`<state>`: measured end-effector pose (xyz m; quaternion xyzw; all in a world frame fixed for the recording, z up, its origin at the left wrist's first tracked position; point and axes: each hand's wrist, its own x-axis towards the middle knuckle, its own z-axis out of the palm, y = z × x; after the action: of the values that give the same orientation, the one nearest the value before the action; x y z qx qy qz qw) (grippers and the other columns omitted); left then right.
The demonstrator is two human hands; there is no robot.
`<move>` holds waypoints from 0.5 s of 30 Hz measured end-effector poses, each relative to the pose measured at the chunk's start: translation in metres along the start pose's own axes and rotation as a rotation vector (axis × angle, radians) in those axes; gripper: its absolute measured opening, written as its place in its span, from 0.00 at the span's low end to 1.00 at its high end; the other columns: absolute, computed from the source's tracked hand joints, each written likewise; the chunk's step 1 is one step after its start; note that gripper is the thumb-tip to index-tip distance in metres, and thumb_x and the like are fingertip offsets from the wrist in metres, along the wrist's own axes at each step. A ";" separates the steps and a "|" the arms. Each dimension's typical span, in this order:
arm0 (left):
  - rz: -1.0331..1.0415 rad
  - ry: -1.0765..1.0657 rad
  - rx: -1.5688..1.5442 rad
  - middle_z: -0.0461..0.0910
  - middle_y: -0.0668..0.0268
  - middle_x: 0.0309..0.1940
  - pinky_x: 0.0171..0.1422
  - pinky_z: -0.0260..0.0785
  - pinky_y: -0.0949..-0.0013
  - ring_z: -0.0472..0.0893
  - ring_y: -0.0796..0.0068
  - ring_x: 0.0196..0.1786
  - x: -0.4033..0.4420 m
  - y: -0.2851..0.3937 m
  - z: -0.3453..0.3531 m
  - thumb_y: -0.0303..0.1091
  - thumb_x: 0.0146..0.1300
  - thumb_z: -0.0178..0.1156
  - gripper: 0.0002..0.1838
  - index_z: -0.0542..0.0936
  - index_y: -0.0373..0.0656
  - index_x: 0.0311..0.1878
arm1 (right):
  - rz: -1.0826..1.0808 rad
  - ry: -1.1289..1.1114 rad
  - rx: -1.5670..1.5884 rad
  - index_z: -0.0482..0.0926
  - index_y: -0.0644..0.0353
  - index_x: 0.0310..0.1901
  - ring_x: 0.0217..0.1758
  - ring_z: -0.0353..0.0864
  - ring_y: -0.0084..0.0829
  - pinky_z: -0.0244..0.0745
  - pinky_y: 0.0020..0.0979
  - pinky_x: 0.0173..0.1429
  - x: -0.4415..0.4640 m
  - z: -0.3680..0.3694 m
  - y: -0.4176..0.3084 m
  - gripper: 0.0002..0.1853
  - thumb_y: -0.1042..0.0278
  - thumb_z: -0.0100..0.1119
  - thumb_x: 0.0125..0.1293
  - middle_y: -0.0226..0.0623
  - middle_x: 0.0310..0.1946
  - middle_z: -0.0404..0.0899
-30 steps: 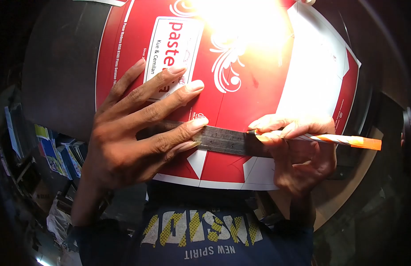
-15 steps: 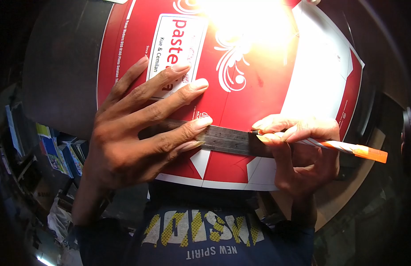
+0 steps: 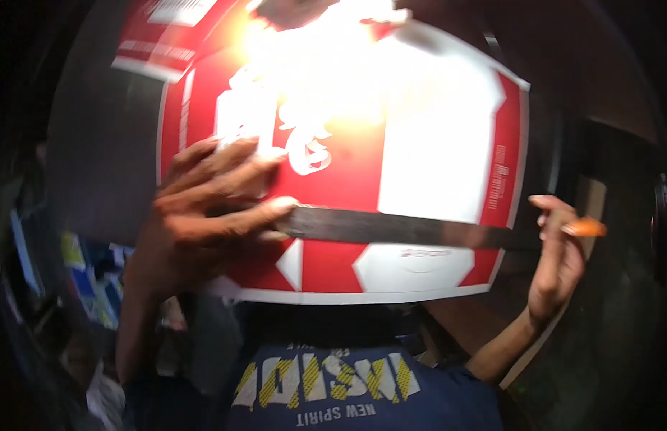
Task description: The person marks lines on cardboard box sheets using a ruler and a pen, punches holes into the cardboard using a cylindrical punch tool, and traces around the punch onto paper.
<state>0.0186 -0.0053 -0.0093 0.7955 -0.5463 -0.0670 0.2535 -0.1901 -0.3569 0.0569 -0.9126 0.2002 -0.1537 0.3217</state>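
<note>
The ruler (image 3: 376,224) lies partly under the thumb of the left hand (image 3: 182,217) and runs from it toward three o'clock, across the printed sheet (image 3: 341,187). That hand is spread, palm down, fingers fanned toward one o'clock, pressing rather than gripping. The right hand (image 3: 560,262), between three and four o'clock of the view and just beyond the sheet's edge, has loosely curled fingers around a pen (image 3: 586,228); its orange end points to three o'clock, its tip indistinct. Whether this hand touches the ruler's dim far end cannot be told.

The ruler is straight, dark and narrow, its markings blurred. The sheet is red and white, with a white swirl, and glare washes it out toward twelve o'clock.

Counted: one ruler, one pen, two hands, and two printed sheets, the smaller visible piece (image 3: 157,47) toward half past ten.
</note>
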 end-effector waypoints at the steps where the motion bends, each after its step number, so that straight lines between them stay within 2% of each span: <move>1: 0.007 0.031 0.002 0.81 0.61 0.63 0.78 0.59 0.50 0.74 0.56 0.71 0.008 -0.009 0.000 0.42 0.57 0.74 0.20 0.87 0.58 0.54 | 0.004 -0.038 -0.126 0.80 0.63 0.48 0.44 0.76 0.27 0.68 0.28 0.49 -0.002 -0.006 0.008 0.12 0.63 0.57 0.73 0.37 0.50 0.82; 2: 0.014 0.063 0.000 0.80 0.58 0.64 0.78 0.59 0.49 0.73 0.54 0.72 0.019 -0.018 0.001 0.40 0.57 0.74 0.21 0.87 0.54 0.56 | 0.015 -0.076 -0.254 0.81 0.61 0.49 0.44 0.76 0.28 0.68 0.29 0.51 -0.002 -0.011 0.017 0.13 0.63 0.66 0.68 0.34 0.48 0.82; 4: -0.106 0.120 0.011 0.78 0.54 0.65 0.79 0.56 0.45 0.72 0.50 0.72 0.053 -0.029 -0.008 0.39 0.59 0.72 0.24 0.84 0.45 0.59 | -0.059 -0.129 -0.383 0.82 0.59 0.46 0.43 0.76 0.31 0.69 0.32 0.48 0.002 -0.020 0.028 0.18 0.63 0.78 0.57 0.32 0.42 0.82; 5: -0.085 0.033 -0.007 0.71 0.53 0.72 0.79 0.55 0.41 0.65 0.45 0.76 0.059 -0.050 -0.014 0.44 0.62 0.69 0.33 0.75 0.43 0.69 | -0.044 -0.103 -0.351 0.82 0.59 0.43 0.41 0.76 0.31 0.69 0.33 0.47 0.001 -0.023 0.037 0.20 0.63 0.80 0.53 0.32 0.38 0.81; 6: -0.049 0.054 0.000 0.71 0.53 0.72 0.79 0.55 0.41 0.65 0.45 0.76 0.065 -0.054 -0.016 0.44 0.62 0.69 0.33 0.75 0.43 0.69 | -0.032 -0.065 -0.315 0.82 0.60 0.41 0.39 0.75 0.32 0.69 0.33 0.45 -0.004 -0.024 0.047 0.21 0.63 0.83 0.49 0.32 0.35 0.80; 8: -0.139 0.072 0.051 0.62 0.52 0.77 0.78 0.55 0.38 0.59 0.41 0.79 0.066 -0.054 -0.022 0.52 0.63 0.66 0.45 0.60 0.47 0.79 | -0.105 0.036 -0.184 0.80 0.61 0.35 0.35 0.74 0.30 0.69 0.35 0.43 -0.003 -0.015 0.055 0.19 0.64 0.83 0.49 0.32 0.31 0.78; 9: -0.166 -0.009 0.102 0.56 0.52 0.80 0.78 0.55 0.36 0.54 0.39 0.80 0.062 -0.049 -0.027 0.56 0.65 0.63 0.49 0.50 0.49 0.82 | -0.059 0.113 -0.113 0.78 0.61 0.33 0.33 0.74 0.29 0.69 0.34 0.43 -0.007 -0.010 0.058 0.20 0.64 0.83 0.49 0.33 0.30 0.77; 10: -0.158 0.007 0.053 0.55 0.50 0.80 0.78 0.53 0.35 0.53 0.39 0.81 0.060 -0.041 -0.031 0.57 0.67 0.59 0.46 0.52 0.49 0.82 | -0.153 0.135 -0.079 0.77 0.63 0.35 0.34 0.72 0.25 0.66 0.28 0.38 -0.008 -0.010 0.063 0.17 0.71 0.80 0.52 0.31 0.29 0.74; 12: -0.146 -0.035 0.123 0.53 0.48 0.80 0.82 0.45 0.38 0.51 0.43 0.82 0.035 -0.024 -0.005 0.59 0.71 0.50 0.43 0.53 0.45 0.81 | -0.015 0.261 0.078 0.76 0.63 0.34 0.33 0.68 0.20 0.64 0.25 0.38 -0.041 0.022 0.082 0.15 0.72 0.77 0.56 0.29 0.29 0.72; 13: -0.117 -0.021 0.138 0.53 0.48 0.80 0.82 0.45 0.38 0.51 0.43 0.82 0.027 -0.021 -0.003 0.59 0.71 0.50 0.43 0.53 0.45 0.81 | -0.025 0.288 0.019 0.74 0.63 0.36 0.32 0.65 0.17 0.63 0.23 0.38 -0.038 0.027 0.079 0.15 0.74 0.76 0.57 0.27 0.28 0.70; 14: -0.126 -0.074 0.247 0.53 0.48 0.80 0.83 0.41 0.40 0.51 0.45 0.82 0.020 -0.020 0.001 0.59 0.73 0.46 0.42 0.53 0.41 0.80 | -0.073 0.287 -0.049 0.73 0.63 0.36 0.31 0.65 0.18 0.64 0.23 0.39 -0.032 0.030 0.077 0.15 0.74 0.75 0.57 0.28 0.28 0.70; 15: -0.146 -0.137 0.360 0.53 0.48 0.80 0.84 0.37 0.42 0.51 0.47 0.82 0.010 -0.019 0.001 0.58 0.75 0.41 0.41 0.54 0.37 0.80 | -0.097 0.366 0.071 0.73 0.63 0.36 0.32 0.65 0.18 0.64 0.24 0.40 -0.025 0.044 0.077 0.15 0.73 0.75 0.58 0.28 0.28 0.70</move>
<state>0.0379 -0.0094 -0.0174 0.8589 -0.5065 -0.0406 0.0639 -0.2141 -0.3770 -0.0297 -0.8660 0.2057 -0.3394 0.3044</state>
